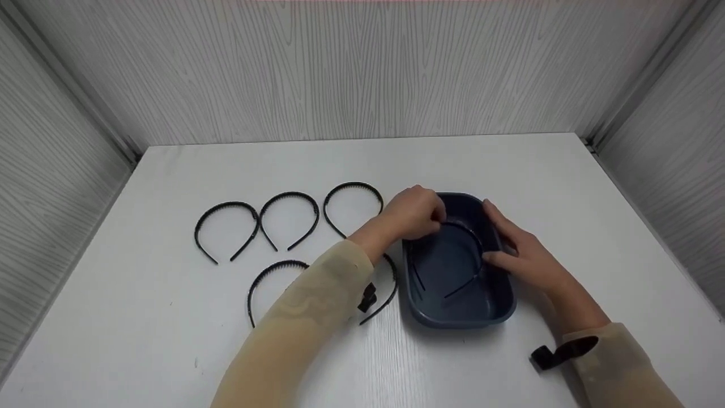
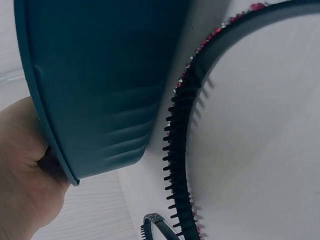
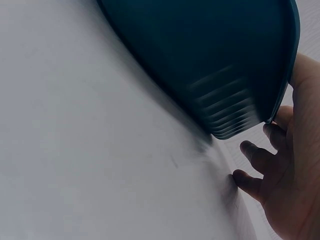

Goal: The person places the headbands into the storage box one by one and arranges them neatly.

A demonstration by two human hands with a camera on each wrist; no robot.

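Observation:
A dark blue plastic basin (image 1: 464, 324) sits right of centre on the white table, with a black headband (image 1: 473, 232) inside it. My left hand (image 1: 416, 214) reaches over the basin's left wall, its curled fingers pinching the headband near the top of its arch; the fingertips are hidden. From the right, my right hand (image 1: 527, 258) holds the basin's wall, thumb inside and the other fingers outside. In the left wrist view, a toothed headband (image 2: 182, 125) with pink and clear stones along its outer edge lies beside the basin.
Left of the basin lie more black headbands: one far left (image 1: 226, 204), one beside it (image 1: 290, 194), another (image 1: 354, 184) farther back. Nearer ones (image 1: 280, 263) are partly covered by my left forearm. Pale wood-grain panels (image 1: 362, 68) enclose the table at the back and sides.

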